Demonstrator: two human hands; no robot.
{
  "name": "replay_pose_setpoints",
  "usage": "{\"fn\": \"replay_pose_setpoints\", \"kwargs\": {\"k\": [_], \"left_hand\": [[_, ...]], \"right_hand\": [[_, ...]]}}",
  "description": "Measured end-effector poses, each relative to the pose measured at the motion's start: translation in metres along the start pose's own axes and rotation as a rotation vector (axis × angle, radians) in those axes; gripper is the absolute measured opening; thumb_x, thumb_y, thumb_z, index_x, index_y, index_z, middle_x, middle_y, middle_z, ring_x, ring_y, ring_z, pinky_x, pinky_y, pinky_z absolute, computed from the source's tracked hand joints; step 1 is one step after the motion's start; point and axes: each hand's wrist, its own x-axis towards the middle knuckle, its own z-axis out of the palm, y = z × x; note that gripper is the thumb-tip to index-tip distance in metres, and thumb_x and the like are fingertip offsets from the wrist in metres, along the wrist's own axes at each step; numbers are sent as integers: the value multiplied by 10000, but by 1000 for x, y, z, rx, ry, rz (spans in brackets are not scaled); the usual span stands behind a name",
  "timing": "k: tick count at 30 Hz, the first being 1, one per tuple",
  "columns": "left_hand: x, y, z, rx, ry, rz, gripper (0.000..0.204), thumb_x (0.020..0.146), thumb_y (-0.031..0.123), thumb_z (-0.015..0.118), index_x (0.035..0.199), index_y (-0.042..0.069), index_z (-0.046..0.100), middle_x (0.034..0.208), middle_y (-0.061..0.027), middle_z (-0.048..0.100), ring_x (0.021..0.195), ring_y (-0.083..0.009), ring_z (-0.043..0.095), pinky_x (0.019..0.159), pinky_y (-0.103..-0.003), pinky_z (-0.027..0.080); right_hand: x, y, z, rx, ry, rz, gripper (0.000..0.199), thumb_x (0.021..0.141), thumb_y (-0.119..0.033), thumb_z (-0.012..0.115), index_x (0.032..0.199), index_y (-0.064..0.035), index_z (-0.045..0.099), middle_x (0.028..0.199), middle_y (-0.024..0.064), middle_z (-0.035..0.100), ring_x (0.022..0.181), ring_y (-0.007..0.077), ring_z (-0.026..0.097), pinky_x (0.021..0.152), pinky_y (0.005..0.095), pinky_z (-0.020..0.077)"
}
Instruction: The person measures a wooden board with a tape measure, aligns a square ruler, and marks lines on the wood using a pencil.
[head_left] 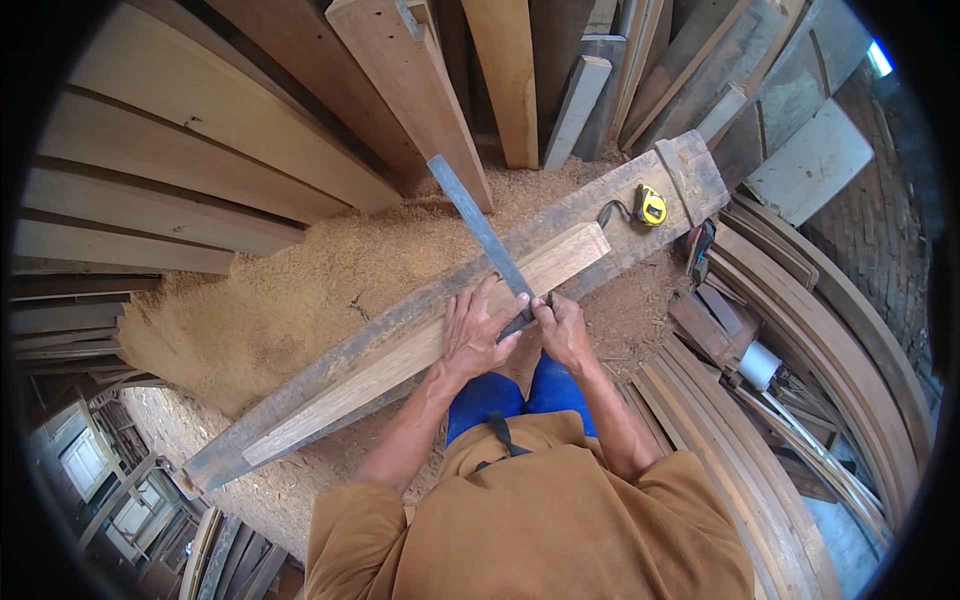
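A pale squared timber point(560, 262) lies slantwise along a worn wooden bench plank point(690, 170). Across the timber rests a try square point(478, 228), its grey metal blade reaching past the far edge and its dark stock against the near side. My left hand point(470, 335) presses on the timber and grips the square near its stock, thumb against it. Just right of the blade, my right hand point(565, 332) pinches a thin, dark, pencil-like stick point(549, 299) close to the timber. Its tip is too small to make out.
A yellow tape measure point(650, 205) with a dark strap sits on the plank's far right part. Sawdust point(290, 300) is heaped beyond the plank. Tall boards point(220, 130) lean at the far left and back. Curved wooden strips point(800, 290) and a white cylinder point(759, 366) lie at right.
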Motion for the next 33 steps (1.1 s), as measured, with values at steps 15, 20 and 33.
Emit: {"fn": "replay_pose_setpoints", "kwargs": {"k": [15,20,33], "left_hand": [[3,2,-2,31,-7,-13,678,691,254,812,1353,320,677,1471,-155,512,1165,-383,515,969,-497,399],[3,2,-1,42,-3,-12,683,691,258,814,1357,323,675,1469,-151,512,1166,-383,513,968,-500,399],[1,1,1,84,-8,12,757,682,268,847,1401,349,624,1466,-162,478,1189,-382,499,990,-512,408]], "right_hand": [[5,20,9,35,62,-84,316,996,-248,556,861,33,611,765,268,628,730,431,625,700,501,477],[6,18,8,28,48,-78,308,997,-242,549,877,32,620,781,273,638,752,448,636,708,508,480],[-17,-44,-46,-625,286,-182,316,1019,-328,603,1018,-48,749,925,187,727,920,388,675,813,470,522]]}}
